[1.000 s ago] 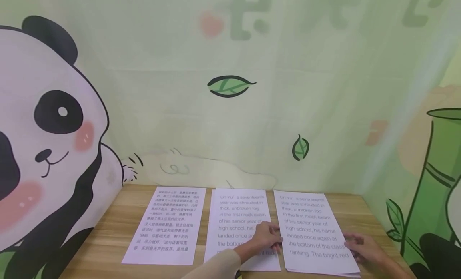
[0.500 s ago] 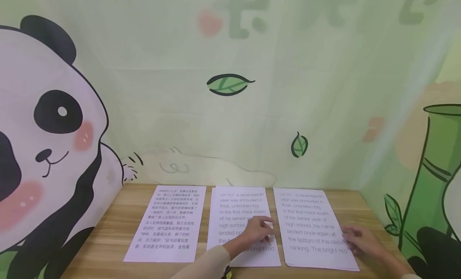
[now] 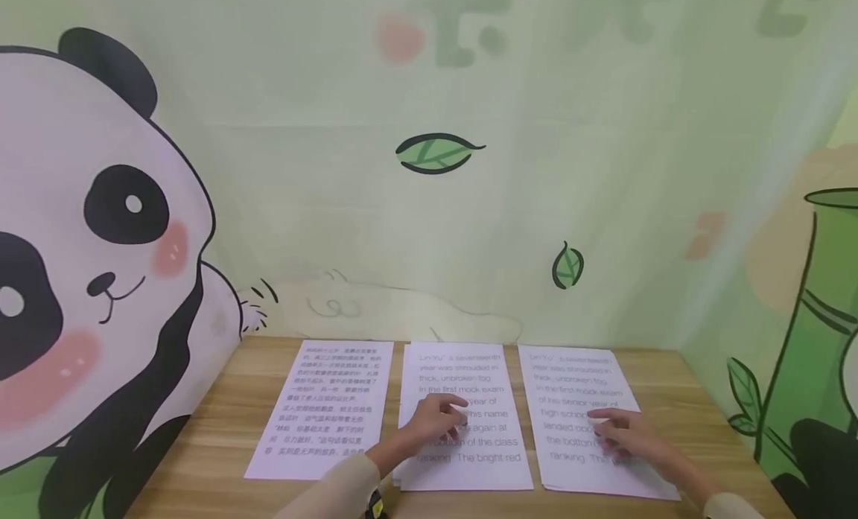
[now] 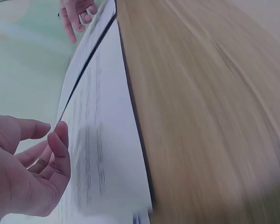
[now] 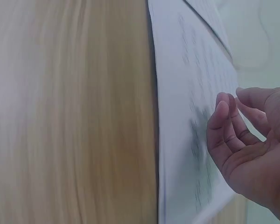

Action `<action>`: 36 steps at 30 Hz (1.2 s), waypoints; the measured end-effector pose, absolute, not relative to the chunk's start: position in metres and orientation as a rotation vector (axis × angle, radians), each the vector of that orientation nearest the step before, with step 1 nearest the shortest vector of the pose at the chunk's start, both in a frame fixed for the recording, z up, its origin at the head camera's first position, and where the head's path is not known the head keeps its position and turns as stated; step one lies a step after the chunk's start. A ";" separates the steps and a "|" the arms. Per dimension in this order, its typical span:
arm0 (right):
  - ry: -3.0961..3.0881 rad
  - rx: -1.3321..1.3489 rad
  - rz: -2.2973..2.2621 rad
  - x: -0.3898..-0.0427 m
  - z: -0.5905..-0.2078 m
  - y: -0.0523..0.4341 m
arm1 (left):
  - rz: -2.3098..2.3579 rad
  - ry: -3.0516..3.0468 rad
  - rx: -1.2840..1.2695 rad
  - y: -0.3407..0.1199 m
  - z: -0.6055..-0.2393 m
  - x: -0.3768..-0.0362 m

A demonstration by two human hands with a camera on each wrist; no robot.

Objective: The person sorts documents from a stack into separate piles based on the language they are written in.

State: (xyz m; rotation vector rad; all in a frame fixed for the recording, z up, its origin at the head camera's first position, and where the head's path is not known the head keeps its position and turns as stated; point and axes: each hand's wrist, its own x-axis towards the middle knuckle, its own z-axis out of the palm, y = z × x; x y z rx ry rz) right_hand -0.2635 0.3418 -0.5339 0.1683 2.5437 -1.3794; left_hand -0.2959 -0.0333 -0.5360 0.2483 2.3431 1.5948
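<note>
1. Now, in the lower middle of the head view, my left hand (image 3: 436, 424) is over the middle sheet (image 3: 462, 418), about at half of its height.
2. Its fingers (image 4: 56, 149) are loosely bent and a little apart in the left wrist view, and they hold nothing; I cannot tell if the tips touch the paper.
3. To the right of it in the frame, my right hand (image 3: 620, 430) is over the right sheet (image 3: 590, 422), on the lower half of the page.
4. In the right wrist view the fingers (image 5: 224, 126) of this hand are also relaxed and slightly curled, with nothing between them, just above the printed lines.
5. Both of these sheets have large English text and lie flat on the wooden desk (image 3: 221, 422), side by side with a narrow gap of wood between them.
6. At the lower left of the paper row lies the left sheet (image 3: 328, 407), with smaller and denser print, well apart from both hands.
7. All three sheets lie with their upper edges near the far edge of the desk, below the wall.
8. Behind the desk there is a pale green wall with a leaf drawing (image 3: 436, 153) in the upper centre, a big panda drawing (image 3: 94, 266) at the left of the frame, and a green bamboo drawing (image 3: 818, 318) at the right edge.
</note>
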 end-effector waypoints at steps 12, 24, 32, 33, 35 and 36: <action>2.362 -0.045 -1.430 -0.270 -0.543 0.272 | 1.561 2.389 0.126 -0.097 -0.544 -0.293; 2.325 -0.072 -1.372 -0.274 -0.545 0.247 | 1.482 2.422 0.042 -0.128 -0.540 -0.281; 2.281 -0.151 -1.395 -0.274 -0.541 0.240 | 1.432 2.451 0.017 -0.126 -0.537 -0.279; 2.278 -0.151 -1.399 -0.273 -0.542 0.239 | 1.427 2.450 0.016 -0.126 -0.537 -0.279; 2.277 -0.145 -1.402 -0.273 -0.542 0.239 | 1.424 2.448 0.017 -0.125 -0.537 -0.279; 2.276 -0.139 -1.406 -0.273 -0.542 0.238 | 1.423 2.448 0.016 -0.125 -0.537 -0.279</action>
